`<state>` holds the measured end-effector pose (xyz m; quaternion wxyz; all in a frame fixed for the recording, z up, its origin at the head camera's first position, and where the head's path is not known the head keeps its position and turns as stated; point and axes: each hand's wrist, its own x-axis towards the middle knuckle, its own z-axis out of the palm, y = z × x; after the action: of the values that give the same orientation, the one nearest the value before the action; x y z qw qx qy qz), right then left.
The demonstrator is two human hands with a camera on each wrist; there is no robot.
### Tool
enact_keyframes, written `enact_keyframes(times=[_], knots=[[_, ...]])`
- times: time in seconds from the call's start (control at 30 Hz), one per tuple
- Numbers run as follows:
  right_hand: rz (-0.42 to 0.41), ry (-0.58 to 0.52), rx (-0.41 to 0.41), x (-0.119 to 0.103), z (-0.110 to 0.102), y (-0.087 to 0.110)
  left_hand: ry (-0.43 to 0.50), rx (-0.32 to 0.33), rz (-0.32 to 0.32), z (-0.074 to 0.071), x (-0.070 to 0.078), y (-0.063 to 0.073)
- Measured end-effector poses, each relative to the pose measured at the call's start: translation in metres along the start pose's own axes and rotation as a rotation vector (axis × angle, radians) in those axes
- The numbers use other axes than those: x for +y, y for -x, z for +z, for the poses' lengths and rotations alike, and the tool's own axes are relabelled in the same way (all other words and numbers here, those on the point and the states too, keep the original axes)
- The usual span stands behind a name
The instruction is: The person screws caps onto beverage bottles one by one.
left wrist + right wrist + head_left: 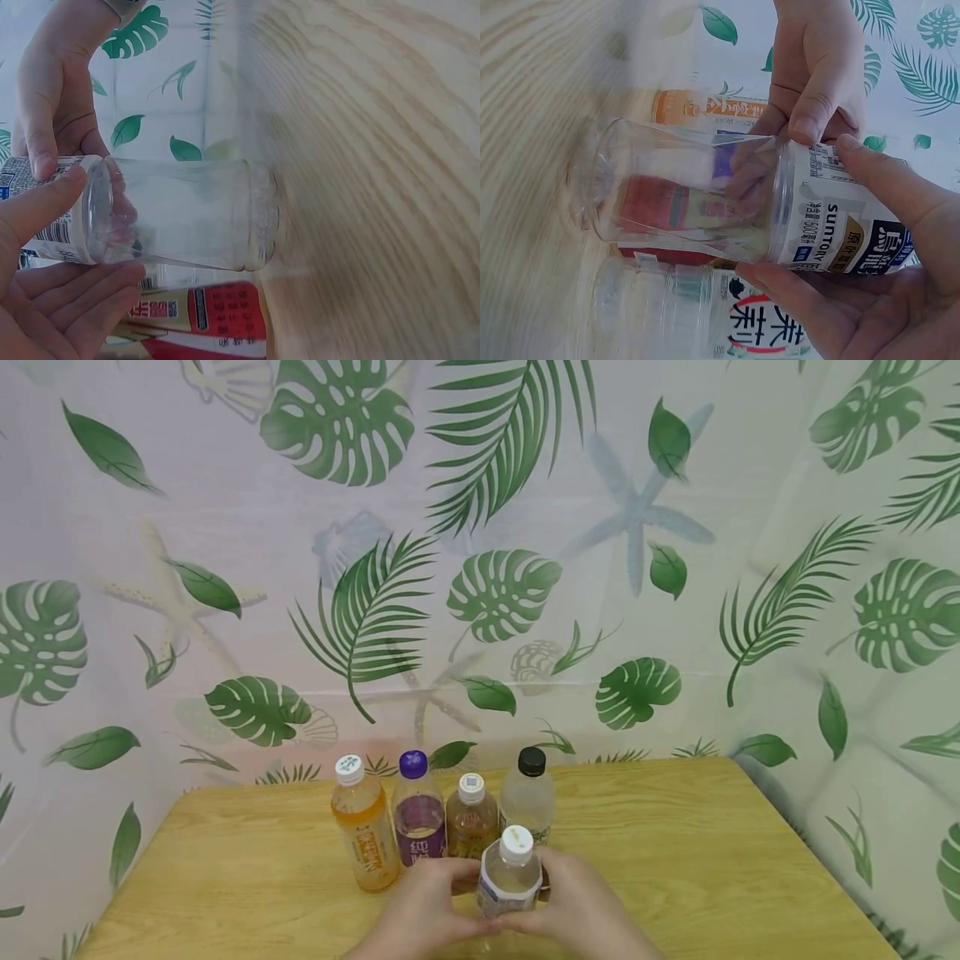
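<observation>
A clear plastic bottle (509,892) with a white cap and a white Suntory label is held upright between both hands. My left hand (429,900) grips its left side, thumb at the front on the label (56,176). From the other side my right hand (576,902) grips it, with the thumb also in front and fingers round the label (840,217). Below the label the bottle looks see-through, with no drink visible. Its base is close to the tabletop; whether it touches I cannot tell. Right behind it stand a brown bottle (471,822) with a white cap and a clear bottle (528,793) with a black cap.
Farther left on the wooden table (712,852) are a purple-labelled bottle (418,814) with a purple cap and an orange-labelled bottle (365,835) with a white cap. These bottles form a row. A leaf-patterned cloth (480,635) hangs behind the table.
</observation>
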<state>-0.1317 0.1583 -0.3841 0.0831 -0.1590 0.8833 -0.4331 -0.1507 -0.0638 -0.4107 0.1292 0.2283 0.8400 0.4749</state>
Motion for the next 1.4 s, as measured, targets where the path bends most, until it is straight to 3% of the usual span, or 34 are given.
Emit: enact_keyframes(times=[0.2,0.47,0.7,1.0,1.13,1.4], knots=[[0.034,-0.063,0.008,0.010,-0.011,0.009,0.030,0.005,0.010,0.014,0.005,-0.005],[0.040,-0.002,0.078,0.021,-0.030,0.020,0.037,0.008,0.076,0.032,0.016,-0.017],[0.120,0.071,0.110,0.028,-0.046,0.023,0.001,0.090,0.109,0.050,0.020,-0.031],[0.124,0.197,0.149,0.035,-0.062,0.011,-0.095,0.177,0.058,0.065,0.030,-0.044],[0.112,0.198,0.152,0.040,-0.069,0.005,-0.138,0.212,0.050,0.069,0.033,-0.049],[0.071,0.186,0.166,0.051,-0.076,-0.004,-0.129,0.226,0.049,0.076,0.034,-0.056]])
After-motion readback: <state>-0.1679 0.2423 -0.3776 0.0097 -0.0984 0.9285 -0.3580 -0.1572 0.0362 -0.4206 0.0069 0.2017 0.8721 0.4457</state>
